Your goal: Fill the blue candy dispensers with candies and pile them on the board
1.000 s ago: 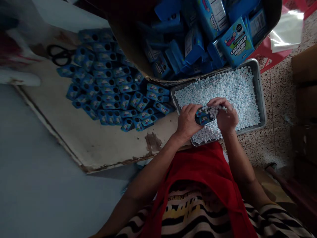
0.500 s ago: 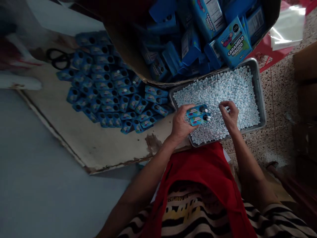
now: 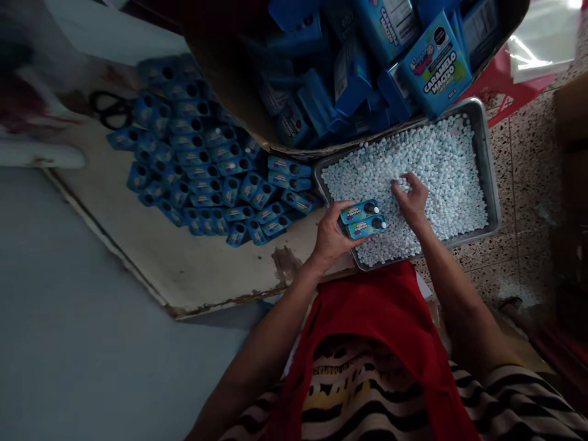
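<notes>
My left hand is closed around two small blue candy boxes, held side by side over the tray's near left part. Each box has a dark round hole at its right end, with a white candy showing by it. My right hand is over the middle of the candies, thumb and forefinger a little apart, fingertips down at the pieces. Nothing shows clearly between them. A metal tray holds a thick layer of small white and pale blue candies.
A big cardboard box full of larger blue packets overhangs the tray's far edge. Many small blue boxes stand in rows on the worn table at left. Black-handled scissors lie behind them. Speckled floor shows at right.
My right hand has moved left and slightly away from me, down to the candies, and its pinched fingers have parted. My left hand has shifted slightly left and tilted the two boxes.
</notes>
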`<state>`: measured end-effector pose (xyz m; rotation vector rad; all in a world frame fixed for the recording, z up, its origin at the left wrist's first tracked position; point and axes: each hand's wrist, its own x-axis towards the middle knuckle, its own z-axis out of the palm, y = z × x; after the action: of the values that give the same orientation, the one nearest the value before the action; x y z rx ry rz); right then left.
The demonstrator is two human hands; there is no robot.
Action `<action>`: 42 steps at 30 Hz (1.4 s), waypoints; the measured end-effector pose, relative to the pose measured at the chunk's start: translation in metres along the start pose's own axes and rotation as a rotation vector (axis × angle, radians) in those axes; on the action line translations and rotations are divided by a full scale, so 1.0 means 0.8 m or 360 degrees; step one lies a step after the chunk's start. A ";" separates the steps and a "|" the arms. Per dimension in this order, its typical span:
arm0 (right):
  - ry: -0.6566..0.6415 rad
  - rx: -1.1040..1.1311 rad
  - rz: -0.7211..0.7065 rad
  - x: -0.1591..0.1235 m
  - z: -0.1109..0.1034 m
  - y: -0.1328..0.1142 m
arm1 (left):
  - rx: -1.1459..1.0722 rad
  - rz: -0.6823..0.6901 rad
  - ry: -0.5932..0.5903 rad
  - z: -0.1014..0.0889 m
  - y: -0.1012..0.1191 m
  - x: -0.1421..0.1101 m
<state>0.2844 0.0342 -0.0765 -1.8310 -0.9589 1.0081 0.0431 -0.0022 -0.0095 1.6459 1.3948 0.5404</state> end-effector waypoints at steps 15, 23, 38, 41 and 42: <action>-0.0177 0.1115 -0.0189 -0.083 -0.005 -0.118 | 0.0370 0.0093 0.0149 0.015 0.044 0.028; 0.0112 0.1133 0.0081 -0.062 -0.004 -0.125 | 0.0281 0.0349 -0.0037 0.027 0.055 0.019; 0.0576 0.0674 0.0455 -0.078 0.014 -0.065 | -0.0870 0.0045 -0.0289 0.060 0.000 0.021; 0.0558 0.0500 0.0327 -0.078 0.018 -0.066 | -0.0862 -0.0095 -0.0306 0.040 0.007 0.029; 0.0534 0.0443 0.0287 -0.078 0.018 -0.066 | -0.0809 -0.0133 -0.0286 0.036 0.011 0.034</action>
<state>0.2356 0.0031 -0.0170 -1.7960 -0.4354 0.8549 0.0783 0.0137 -0.0225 1.1896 1.0781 0.6216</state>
